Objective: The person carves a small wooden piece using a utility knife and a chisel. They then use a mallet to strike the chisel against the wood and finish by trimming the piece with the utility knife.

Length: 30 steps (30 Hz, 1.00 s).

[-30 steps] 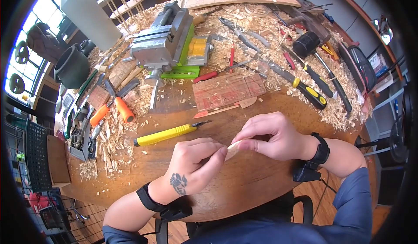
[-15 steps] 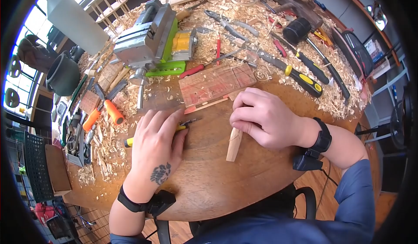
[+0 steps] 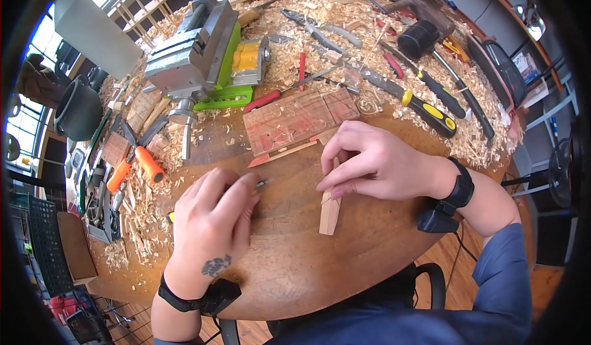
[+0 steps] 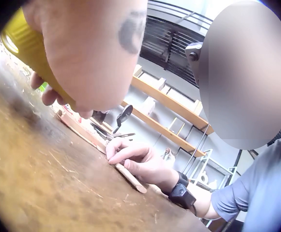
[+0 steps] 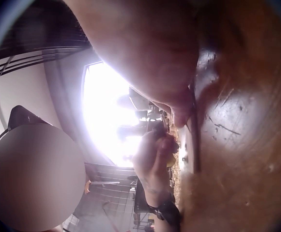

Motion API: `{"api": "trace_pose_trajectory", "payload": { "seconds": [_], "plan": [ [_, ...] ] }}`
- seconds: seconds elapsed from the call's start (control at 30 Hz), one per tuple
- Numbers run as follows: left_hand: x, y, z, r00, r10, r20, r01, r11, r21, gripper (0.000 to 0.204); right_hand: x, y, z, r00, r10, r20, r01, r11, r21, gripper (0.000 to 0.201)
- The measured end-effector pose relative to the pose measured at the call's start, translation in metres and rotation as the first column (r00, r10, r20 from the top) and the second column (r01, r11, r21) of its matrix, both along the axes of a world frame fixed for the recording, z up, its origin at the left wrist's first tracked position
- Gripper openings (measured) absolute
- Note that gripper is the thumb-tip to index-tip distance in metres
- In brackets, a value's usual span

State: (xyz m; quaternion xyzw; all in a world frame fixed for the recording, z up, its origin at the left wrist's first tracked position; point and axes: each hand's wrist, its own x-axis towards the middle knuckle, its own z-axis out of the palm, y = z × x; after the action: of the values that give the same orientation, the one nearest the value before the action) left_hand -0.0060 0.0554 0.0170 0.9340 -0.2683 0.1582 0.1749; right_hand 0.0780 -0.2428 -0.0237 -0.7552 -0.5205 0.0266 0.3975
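My left hand [image 3: 212, 216] grips a yellow-handled knife [image 4: 26, 46]. In the head view the hand covers most of it, with the dark tip showing past the fingers and a bit of yellow on the other side. Between thumb and fingers, my right hand [image 3: 375, 163] pinches the upper end of a small pale wood piece [image 3: 330, 214]. The piece's lower end points toward the table's near edge. Just beyond the hands lies a red-marked wooden board [image 3: 295, 120], with a thin red-edged strip [image 3: 283, 154] along its near side.
A metal vise [image 3: 191, 49] on a green base stands at the back left. Wood shavings surround orange-handled pliers [image 3: 148, 163], a black mallet [image 3: 418, 39], a yellow-and-black handled tool [image 3: 431, 114] and a red-handled file [image 3: 263, 100]. The wooden table [image 3: 301, 271] curves along its near edge.
Both hands were together on the wood piece. The left hand let go, moved left and took up the yellow-handled knife from the table. The right hand kept the wood piece, now pointing downward.
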Motion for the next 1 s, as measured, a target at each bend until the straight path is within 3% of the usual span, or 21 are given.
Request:
{"api": "trace_pose_trajectory", "payload": {
  "seconds": [0.27, 0.43, 0.73, 1.0],
  "plan": [
    [-0.006, -0.012, -0.005, 0.981, -0.192, -0.039, 0.19, 0.981, -0.048, 0.03, 0.005, -0.001, -0.002, 0.989, 0.03, -0.142, -0.018, 0.996, 0.087, 0.013],
    [-0.007, -0.017, -0.013, 0.956, -0.28, 0.092, 0.281, 0.96, 0.004, 0.032, 0.01, -0.004, 0.001, 0.97, 0.065, -0.235, -0.05, 0.996, 0.069, 0.012],
    [-0.005, -0.025, -0.022, 0.94, -0.304, 0.153, 0.31, 0.951, -0.016, 0.038, 0.013, -0.005, -0.001, 0.96, 0.097, -0.262, -0.075, 0.993, 0.094, 0.01],
    [-0.005, -0.026, -0.017, 0.94, -0.328, 0.091, 0.331, 0.943, -0.023, 0.032, 0.012, -0.006, -0.001, 0.96, 0.093, -0.264, -0.068, 0.992, 0.102, 0.011]
  ]
}}
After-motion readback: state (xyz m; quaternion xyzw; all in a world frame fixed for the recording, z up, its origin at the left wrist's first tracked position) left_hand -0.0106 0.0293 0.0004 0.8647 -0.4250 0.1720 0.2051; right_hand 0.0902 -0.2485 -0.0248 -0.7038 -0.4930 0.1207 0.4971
